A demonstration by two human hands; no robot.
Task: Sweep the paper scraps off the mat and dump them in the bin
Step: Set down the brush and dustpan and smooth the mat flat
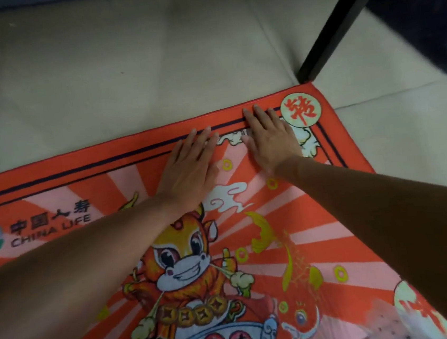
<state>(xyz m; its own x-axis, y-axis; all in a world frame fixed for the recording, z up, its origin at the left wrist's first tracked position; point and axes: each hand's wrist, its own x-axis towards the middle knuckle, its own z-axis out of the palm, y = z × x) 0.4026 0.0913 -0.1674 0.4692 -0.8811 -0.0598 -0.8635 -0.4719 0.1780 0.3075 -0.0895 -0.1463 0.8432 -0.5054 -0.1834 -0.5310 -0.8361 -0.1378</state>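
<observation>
Both forearms stretch forward from the bottom edge of the view, bare, reaching across a bright orange mat (137,150) spread on the floor. At their ends, my left hand (189,170) and my right hand (269,142) lie palm down on the far part of the mat, side by side but apart, fingers straight and released, holding nothing. The left fingers (202,138) reach the dark double line printed along the mat's far border; the right fingers (252,116) cross that line toward the orange edge strip. Between the two hands, just at the inner side of my right hand, a small pale paper scrap (247,133) seems to lie on the mat, though it blurs into the printed white cloud there. Under my arms the mat shows a smiling cartoon ox, gold coins, a fish and the words "China Life" at the left. Beyond the mat lies a pale tiled floor (123,69). A black furniture leg (340,27) stands at the mat's far right corner, and past it, at the right edge, sits a dark bin (426,10) lined with a black bag.
</observation>
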